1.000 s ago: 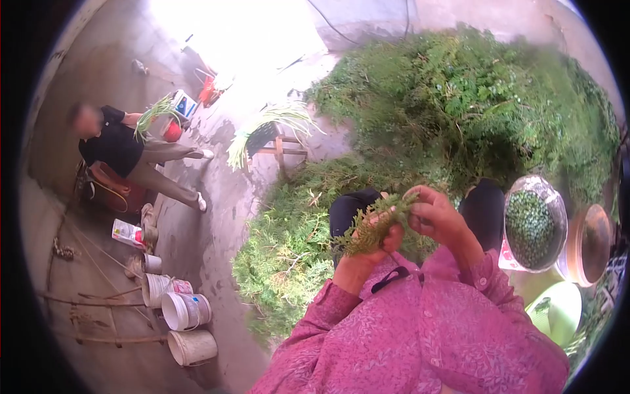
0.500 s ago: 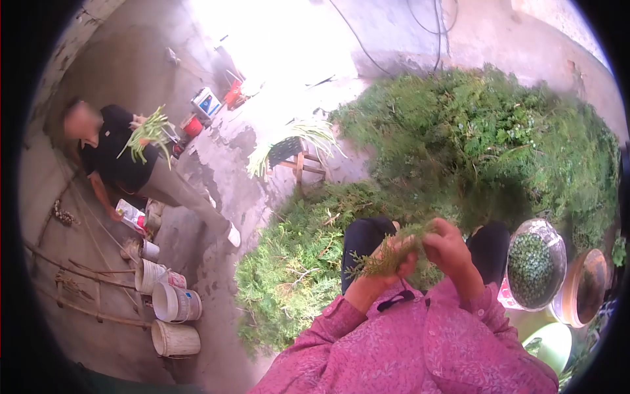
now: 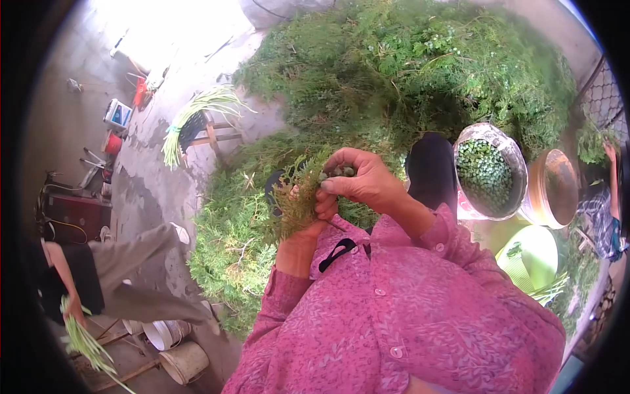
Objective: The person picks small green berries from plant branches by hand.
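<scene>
In front of my chest, my left hand is closed around a green cypress sprig, whose leaves hide part of the fingers. My right hand meets it from the right, thumb and fingers pinching small green cones against the sprig. A heap of cut cypress branches spreads before me and around my knees. By my right knee stands a whitish bucket holding many loose green cones.
Beside the bucket are a tan bucket and a light green basket. Long green stalks lie on a wooden stool. A person carries stalks at left; another person's arm shows at right. White buckets stand lower left.
My view has swung right and down. My right hand now pinches cones at the sprig. The person at left has moved nearer, and another person has come into view at right.
</scene>
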`<state>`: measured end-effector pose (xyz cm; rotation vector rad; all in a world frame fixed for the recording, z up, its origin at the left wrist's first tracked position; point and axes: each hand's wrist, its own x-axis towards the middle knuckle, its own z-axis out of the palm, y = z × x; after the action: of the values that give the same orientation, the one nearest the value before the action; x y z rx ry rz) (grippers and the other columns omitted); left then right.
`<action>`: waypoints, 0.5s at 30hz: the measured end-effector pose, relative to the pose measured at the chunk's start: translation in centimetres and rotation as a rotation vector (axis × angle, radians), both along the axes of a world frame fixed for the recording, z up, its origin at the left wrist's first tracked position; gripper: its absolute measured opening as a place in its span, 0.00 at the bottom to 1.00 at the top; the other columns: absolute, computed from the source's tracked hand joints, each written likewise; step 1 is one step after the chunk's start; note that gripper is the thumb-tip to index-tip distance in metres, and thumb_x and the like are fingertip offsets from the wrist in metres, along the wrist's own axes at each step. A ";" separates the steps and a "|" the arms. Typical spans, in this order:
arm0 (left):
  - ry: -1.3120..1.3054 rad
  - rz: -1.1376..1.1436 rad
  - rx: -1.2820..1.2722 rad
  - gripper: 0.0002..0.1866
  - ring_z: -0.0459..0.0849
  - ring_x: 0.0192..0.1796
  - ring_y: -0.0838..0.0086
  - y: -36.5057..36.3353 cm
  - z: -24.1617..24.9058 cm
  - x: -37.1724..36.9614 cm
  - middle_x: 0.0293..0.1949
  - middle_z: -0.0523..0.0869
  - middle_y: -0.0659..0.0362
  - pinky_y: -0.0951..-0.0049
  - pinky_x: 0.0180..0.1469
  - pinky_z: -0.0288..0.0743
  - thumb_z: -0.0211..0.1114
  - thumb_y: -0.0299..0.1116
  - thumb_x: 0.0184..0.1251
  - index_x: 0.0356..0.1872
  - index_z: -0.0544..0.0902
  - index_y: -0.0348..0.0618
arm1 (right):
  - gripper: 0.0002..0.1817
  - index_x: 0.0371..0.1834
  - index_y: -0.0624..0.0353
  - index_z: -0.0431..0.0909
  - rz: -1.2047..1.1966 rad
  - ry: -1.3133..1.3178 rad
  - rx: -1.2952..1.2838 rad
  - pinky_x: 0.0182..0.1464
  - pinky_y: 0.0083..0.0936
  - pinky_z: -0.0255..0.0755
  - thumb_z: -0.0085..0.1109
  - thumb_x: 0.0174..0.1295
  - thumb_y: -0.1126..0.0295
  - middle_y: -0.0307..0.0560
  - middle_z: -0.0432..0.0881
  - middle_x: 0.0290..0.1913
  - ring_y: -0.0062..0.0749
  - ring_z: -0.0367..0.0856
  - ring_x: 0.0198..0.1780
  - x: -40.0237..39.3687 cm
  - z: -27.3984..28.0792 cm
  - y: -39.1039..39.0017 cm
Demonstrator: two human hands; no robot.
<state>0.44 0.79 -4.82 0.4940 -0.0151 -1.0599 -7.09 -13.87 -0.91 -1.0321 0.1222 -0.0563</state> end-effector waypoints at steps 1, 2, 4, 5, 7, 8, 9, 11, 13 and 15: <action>0.000 -0.001 0.001 0.16 0.64 0.16 0.79 0.1 0.0 0.0 0.18 0.68 0.64 0.81 0.16 0.56 0.53 0.45 0.59 0.33 0.75 0.40 | 0.07 0.35 0.62 0.73 -0.028 -0.049 -0.136 0.27 0.16 0.68 0.58 0.53 0.75 0.41 0.78 0.28 0.20 0.76 0.27 0.1 -0.1 0.1; -0.037 0.016 0.019 0.14 0.66 0.16 0.79 0.2 -0.1 -0.1 0.19 0.71 0.63 0.80 0.16 0.58 0.55 0.43 0.59 0.32 0.76 0.41 | 0.07 0.35 0.62 0.73 -0.029 -0.048 -0.134 0.27 0.16 0.68 0.58 0.53 0.75 0.41 0.78 0.28 0.20 0.76 0.27 0.2 -0.7 0.1; -0.074 0.031 0.040 0.13 0.67 0.17 0.79 0.3 0.2 -0.2 0.20 0.73 0.63 0.80 0.17 0.60 0.56 0.42 0.60 0.32 0.76 0.41 | 0.10 0.35 0.62 0.75 -0.114 -0.172 -0.479 0.32 0.14 0.66 0.63 0.51 0.73 0.34 0.74 0.28 0.13 0.69 0.30 0.7 -2.2 0.0; -0.174 0.058 0.123 0.11 0.70 0.18 0.80 0.3 0.8 -0.5 0.20 0.75 0.63 0.80 0.17 0.61 0.56 0.38 0.62 0.32 0.76 0.41 | 0.10 0.35 0.62 0.75 -0.116 -0.170 -0.479 0.32 0.14 0.66 0.63 0.51 0.73 0.34 0.74 0.28 0.13 0.69 0.30 0.7 -2.2 -0.1; -0.272 0.083 0.205 0.09 0.72 0.19 0.81 0.0 1.4 -0.8 0.21 0.77 0.63 0.81 0.17 0.62 0.56 0.35 0.63 0.32 0.77 0.40 | 0.09 0.36 0.63 0.76 -0.119 -0.177 -0.598 0.34 0.16 0.67 0.60 0.53 0.73 0.33 0.75 0.29 0.14 0.69 0.32 0.3 -2.0 -0.1; -0.385 0.137 0.326 0.09 0.70 0.16 0.81 -0.3 1.5 -0.8 0.19 0.76 0.63 0.82 0.15 0.60 0.56 0.36 0.63 0.32 0.77 0.41 | 0.09 0.36 0.63 0.76 -0.121 -0.173 -0.599 0.34 0.16 0.67 0.60 0.53 0.73 0.33 0.75 0.29 0.14 0.69 0.32 0.3 -1.9 -0.2; -0.498 0.191 0.448 0.09 0.68 0.13 0.81 -0.6 1.7 -1.0 0.17 0.76 0.63 0.82 0.12 0.58 0.56 0.36 0.63 0.31 0.77 0.42 | 0.08 0.35 0.64 0.76 -0.134 -0.135 -0.628 0.35 0.19 0.68 0.58 0.51 0.74 0.35 0.76 0.28 0.16 0.71 0.32 0.3 -1.8 -0.2; -0.585 0.257 0.523 0.07 0.73 0.21 0.82 -1.0 2.7 -1.6 0.24 0.79 0.62 0.82 0.20 0.65 0.57 0.32 0.63 0.35 0.78 0.39 | 0.08 0.34 0.65 0.76 -0.150 -0.094 -0.658 0.35 0.22 0.68 0.56 0.50 0.74 0.37 0.77 0.28 0.19 0.72 0.33 0.1 -1.4 -0.1; -0.719 0.303 0.649 0.08 0.79 0.32 0.82 -1.0 3.0 -1.7 0.33 0.83 0.61 0.82 0.34 0.73 0.58 0.28 0.63 0.40 0.78 0.36 | 0.09 0.35 0.64 0.76 -0.052 -0.056 -0.319 0.29 0.20 0.68 0.54 0.51 0.74 0.39 0.77 0.28 0.19 0.72 0.27 -0.1 -0.9 -0.1; -0.702 0.312 0.639 0.08 0.79 0.30 0.83 -1.1 2.9 -1.8 0.32 0.83 0.61 0.83 0.32 0.72 0.58 0.28 0.63 0.39 0.78 0.36 | 0.08 0.36 0.63 0.76 -0.021 0.017 -0.186 0.24 0.18 0.66 0.53 0.52 0.75 0.40 0.76 0.27 0.18 0.71 0.23 0.0 -1.6 -0.1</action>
<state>-1.41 -0.29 -1.94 1.3852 -0.2175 -0.5236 -7.07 -14.00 -2.51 -1.2172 0.1457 -0.0790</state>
